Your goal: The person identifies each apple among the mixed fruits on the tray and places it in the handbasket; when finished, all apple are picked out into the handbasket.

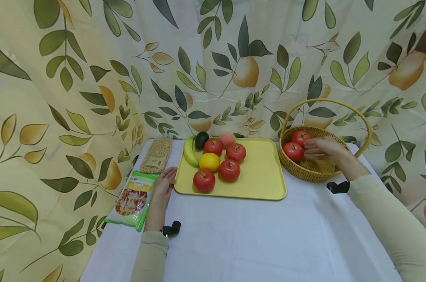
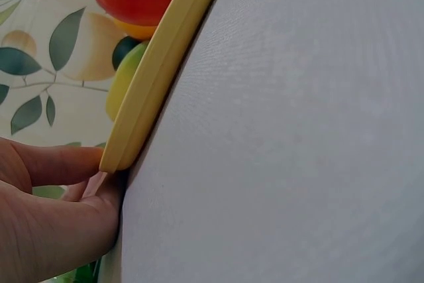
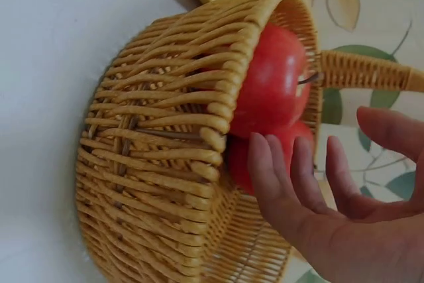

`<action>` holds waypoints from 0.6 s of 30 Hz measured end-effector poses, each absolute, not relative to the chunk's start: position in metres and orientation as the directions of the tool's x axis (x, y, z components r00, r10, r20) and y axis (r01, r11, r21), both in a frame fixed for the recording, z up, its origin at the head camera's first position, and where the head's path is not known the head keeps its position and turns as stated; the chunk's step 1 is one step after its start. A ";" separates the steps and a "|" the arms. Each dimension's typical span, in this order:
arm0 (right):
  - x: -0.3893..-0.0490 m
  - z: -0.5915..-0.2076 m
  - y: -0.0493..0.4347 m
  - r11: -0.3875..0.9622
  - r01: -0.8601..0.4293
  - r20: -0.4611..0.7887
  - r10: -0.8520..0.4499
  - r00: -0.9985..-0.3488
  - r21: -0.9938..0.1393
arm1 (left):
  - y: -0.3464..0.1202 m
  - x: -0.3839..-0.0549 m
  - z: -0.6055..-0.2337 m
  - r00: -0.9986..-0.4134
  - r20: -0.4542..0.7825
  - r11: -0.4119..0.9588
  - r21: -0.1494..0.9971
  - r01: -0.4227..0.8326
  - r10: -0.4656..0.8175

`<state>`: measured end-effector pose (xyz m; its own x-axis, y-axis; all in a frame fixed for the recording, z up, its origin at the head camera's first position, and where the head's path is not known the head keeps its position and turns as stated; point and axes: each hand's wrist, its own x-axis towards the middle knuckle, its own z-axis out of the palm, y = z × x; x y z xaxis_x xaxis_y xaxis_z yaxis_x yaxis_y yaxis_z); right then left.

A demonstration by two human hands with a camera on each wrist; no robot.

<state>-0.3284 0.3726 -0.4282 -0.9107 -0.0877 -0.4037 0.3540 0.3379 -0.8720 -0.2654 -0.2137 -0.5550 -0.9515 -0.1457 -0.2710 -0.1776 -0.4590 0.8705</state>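
Note:
My right hand (image 1: 325,149) is over the wicker basket (image 1: 313,176), fingers loosely spread and holding nothing. Inside the basket are two red apples (image 1: 293,151), close to the fingertips; one apple (image 3: 271,81) shows its stem in the right wrist view. My left hand (image 1: 164,182) rests at the left edge of the yellow tray (image 1: 258,168), its fingers at the rim (image 2: 122,150). On the tray's left half are several red apples (image 1: 229,170), a banana (image 1: 189,152), a yellow lemon-like fruit (image 1: 209,161), a dark avocado-like fruit (image 1: 201,140) and a pink peach-like fruit (image 1: 227,139).
Left of the tray lie a clear bag of pale grains or beans (image 1: 157,154) and a green-and-white food packet (image 1: 133,201), the latter beside my left forearm. The basket's tall handle (image 1: 325,100) arches over it. A leaf-patterned curtain (image 1: 220,78) hangs behind the white-covered table (image 1: 241,239).

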 end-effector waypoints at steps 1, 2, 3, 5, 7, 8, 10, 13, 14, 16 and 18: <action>-0.327 -0.426 0.372 0.337 0.348 -0.398 -0.091 -0.913 -0.875 | -0.214 -0.266 -0.555 -0.951 -0.271 -0.462 0.869 -0.177 -0.146; -0.326 -0.424 0.371 0.331 0.345 -0.394 -0.094 -0.914 -0.878 | -0.214 -0.266 -0.555 -0.952 -0.269 -0.462 0.869 -0.176 -0.145; -0.326 -0.423 0.370 0.326 0.340 -0.390 -0.099 -0.915 -0.882 | -0.214 -0.266 -0.555 -0.952 -0.271 -0.463 0.869 -0.176 -0.145; -0.325 -0.420 0.366 0.326 0.325 -0.376 -0.106 -0.920 -0.887 | -0.215 -0.266 -0.554 -0.951 -0.273 -0.464 0.868 -0.179 -0.145; -0.324 -0.417 0.362 0.335 0.310 -0.362 -0.104 -0.926 -0.890 | -0.215 -0.265 -0.554 -0.950 -0.275 -0.463 0.868 -0.181 -0.145; -0.323 -0.416 0.359 0.334 0.304 -0.355 -0.102 -0.929 -0.892 | -0.215 -0.265 -0.553 -0.950 -0.276 -0.462 0.868 -0.182 -0.144; -0.322 -0.414 0.355 0.327 0.297 -0.345 -0.100 -0.933 -0.897 | -0.215 -0.265 -0.553 -0.950 -0.277 -0.461 0.868 -0.183 -0.144; -0.321 -0.411 0.349 0.293 0.296 -0.336 -0.097 -0.937 -0.909 | -0.214 -0.264 -0.552 -0.950 -0.276 -0.462 0.868 -0.182 -0.144; -0.321 -0.410 0.347 0.285 0.295 -0.334 -0.099 -0.937 -0.912 | -0.214 -0.264 -0.552 -0.950 -0.276 -0.461 0.868 -0.182 -0.144; -0.320 -0.409 0.343 0.262 0.296 -0.332 -0.107 -0.937 -0.919 | -0.213 -0.264 -0.552 -0.950 -0.278 -0.460 0.869 -0.183 -0.146; -0.319 -0.407 0.339 0.251 0.296 -0.331 -0.113 -0.937 -0.922 | -0.213 -0.264 -0.551 -0.950 -0.277 -0.458 0.870 -0.183 -0.145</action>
<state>-0.3187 0.3385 -0.4073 -0.9368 -0.1130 -0.3311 0.2955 0.2508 -0.9218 -0.2642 -0.2131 -0.5513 -0.9500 -0.1449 -0.2766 -0.1833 -0.4583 0.8697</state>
